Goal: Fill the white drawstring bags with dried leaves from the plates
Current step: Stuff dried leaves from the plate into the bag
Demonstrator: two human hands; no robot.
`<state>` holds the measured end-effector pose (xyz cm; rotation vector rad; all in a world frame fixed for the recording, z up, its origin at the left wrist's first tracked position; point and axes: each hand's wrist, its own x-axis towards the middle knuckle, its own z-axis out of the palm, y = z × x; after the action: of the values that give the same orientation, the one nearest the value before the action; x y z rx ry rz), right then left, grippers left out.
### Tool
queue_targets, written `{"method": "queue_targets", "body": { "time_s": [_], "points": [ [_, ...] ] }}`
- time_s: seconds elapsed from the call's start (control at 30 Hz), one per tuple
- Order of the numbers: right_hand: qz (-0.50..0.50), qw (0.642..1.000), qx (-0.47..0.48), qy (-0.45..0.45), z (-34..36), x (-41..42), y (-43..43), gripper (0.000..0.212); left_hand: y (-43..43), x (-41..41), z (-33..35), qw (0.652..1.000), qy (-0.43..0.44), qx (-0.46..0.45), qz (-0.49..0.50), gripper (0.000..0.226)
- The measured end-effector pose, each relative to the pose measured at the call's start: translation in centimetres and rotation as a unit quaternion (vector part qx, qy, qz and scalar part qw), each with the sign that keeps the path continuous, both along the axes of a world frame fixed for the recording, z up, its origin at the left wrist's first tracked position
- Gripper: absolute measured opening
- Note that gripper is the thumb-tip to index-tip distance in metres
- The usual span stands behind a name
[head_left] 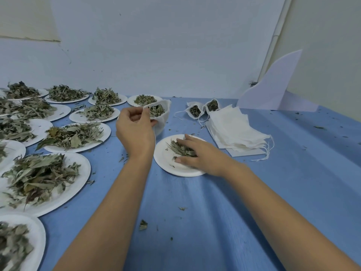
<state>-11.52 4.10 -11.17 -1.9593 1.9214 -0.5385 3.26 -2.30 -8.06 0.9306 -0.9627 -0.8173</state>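
Observation:
My left hand (134, 128) holds a white drawstring bag (162, 114) up by its rim, its mouth open and dried leaves showing inside. In front of it a white paper plate (166, 163) lies on the blue cloth with a small heap of dried leaves (179, 148). My right hand (195, 153) lies over those leaves, fingers curled round them. A stack of empty white bags (234, 130) lies to the right of the plate. Two filled bags (203, 108) stand behind the stack.
Several white plates piled with dried leaves (74, 135) cover the left side of the blue table (214, 212). Leaf crumbs are scattered on the cloth. A white foam board (273, 85) leans against the wall at the back right.

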Motion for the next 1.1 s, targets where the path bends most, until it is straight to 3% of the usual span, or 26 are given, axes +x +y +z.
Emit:
{"method": "queue_targets", "body": {
  "time_s": [0.27,0.57,0.7,0.77,0.83,0.97,1.1],
  "points": [
    [0.01,0.99,-0.091,0.109,0.6,1.9,-0.6,0.038,-0.1,0.1,-0.3,1.0,-0.003,0.008,-0.004,0.008],
    [-0.041,0.974,-0.128,0.183,0.0,2.9,-1.0,0.033,-0.3,0.0,-0.6,1.0,-0.002,0.013,-0.004,0.009],
    [-0.082,0.973,-0.206,0.055,0.5,2.4,-0.7,0.026,-0.2,-0.2,-0.6,1.0,-0.005,0.014,-0.011,0.01],
    [-0.115,0.966,-0.212,-0.087,1.5,1.7,-0.5,0.021,-0.1,-0.2,-0.7,1.0,-0.02,0.008,-0.011,0.016],
    [-0.129,0.955,-0.171,-0.204,2.8,0.7,-0.2,0.017,0.1,-0.3,-0.8,0.999,-0.044,-0.003,-0.013,0.016],
    [-0.099,0.935,-0.056,-0.335,4.8,-1.0,0.9,0.02,0.4,-0.5,-1.3,0.994,-0.104,-0.021,-0.02,0.007],
    [-0.055,0.897,-0.002,-0.439,5.6,-2.0,1.4,0.014,0.8,-1.3,-1.7,0.99,-0.135,-0.017,-0.046,0.012]
  ]
}}
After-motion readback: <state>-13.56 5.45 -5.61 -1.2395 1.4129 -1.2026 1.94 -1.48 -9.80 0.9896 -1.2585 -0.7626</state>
